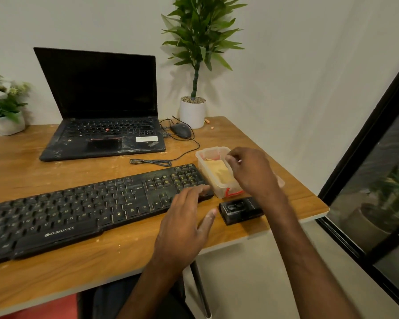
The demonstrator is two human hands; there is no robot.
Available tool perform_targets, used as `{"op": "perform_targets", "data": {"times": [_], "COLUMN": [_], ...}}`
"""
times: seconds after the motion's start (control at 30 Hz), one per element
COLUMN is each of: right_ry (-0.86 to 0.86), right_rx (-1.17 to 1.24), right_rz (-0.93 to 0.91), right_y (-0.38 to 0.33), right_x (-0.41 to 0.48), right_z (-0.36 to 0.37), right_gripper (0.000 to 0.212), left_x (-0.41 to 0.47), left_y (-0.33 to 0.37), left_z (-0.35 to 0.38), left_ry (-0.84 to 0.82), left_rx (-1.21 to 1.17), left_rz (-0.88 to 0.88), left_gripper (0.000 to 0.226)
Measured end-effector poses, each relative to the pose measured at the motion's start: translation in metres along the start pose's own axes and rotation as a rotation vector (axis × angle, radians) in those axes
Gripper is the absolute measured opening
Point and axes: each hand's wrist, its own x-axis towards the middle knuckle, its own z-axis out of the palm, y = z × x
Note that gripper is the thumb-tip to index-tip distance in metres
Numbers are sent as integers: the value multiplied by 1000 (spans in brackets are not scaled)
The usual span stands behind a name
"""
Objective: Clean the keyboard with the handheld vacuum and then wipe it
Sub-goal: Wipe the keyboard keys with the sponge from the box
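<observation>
Desk seen from the wearer's eye level: a single wide-angle camera on the person's head looks forward and down across the wooden-topped desk (pixel 55 279) from above its near edge. The black full-size plastic keyboard (pixel 78 212) fills the close foreground; the open black laptop (pixel 97 100) and white wall (pixel 286 65) lie farther off. Straight lines bow toward the edges, as along the dark window frame (pixel 364 137) at right

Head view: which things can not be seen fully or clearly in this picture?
Keyboard: left end cut off by the picture edge; right near corner under the left hand.
Plastic container: right side hidden by the right hand; contents blurred, and whether this hand holds anything is unclear.
Black device, probably the handheld vacuum: far end behind the right forearm.
</observation>
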Motion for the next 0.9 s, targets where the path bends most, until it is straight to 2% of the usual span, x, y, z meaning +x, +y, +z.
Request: {"op": "perform_targets", "data": {"times": [0.1, 0.17, 0.2, 0.3, 0.37, 0.43, 0.53, 0.6, 0.63, 0.73, 0.9], "right_ry": [-362, -544, -573, -507, -460, -432, -443, -463, -451, -366, -314], "right_rx": [-177, -265, -291, -275, -195, -83, -4, 18, 46, 155, 203], "right_rz": [47, 41, 32, 40, 55, 65, 55, 30, 20, 29, 75], "right_y": [-2, -1, 0, 2, 5, 9, 12, 12, 12, 10, 10], "right_x": [34, 41, 44, 48, 49, 49, 46, 45, 44, 41, 40], "right_z": [23, 36, 40, 48, 52, 55, 53, 51, 49, 47, 50], "right_gripper": [40, 52, 53, 60, 65, 66, 65, 56, 49, 32, 54], "left_x": [-3, -3, 0, 16, 31, 47, 70, 80, 84, 85, 62], "left_y": [-8, -16, -21, -37, -46, -54, -61, -61, -61, -63, -66], "left_z": [-10, -21, -28, -52, -64, -71, -71, -68, -66, -66, -81], "left_ry": [60, 26, -30, -172, -171, -236, -490, -677, -720, -708, -721], "left_rx": [132, 259, 319, 450, 498, 549, 628, 664, 678, 687, 658], "left_rz": [106, 124, 98, 0, -29, -89, -201, -262, -273, -258, -216], "left_gripper": [49, 60, 71, 101, 108, 119, 136, 142, 144, 146, 154]}}
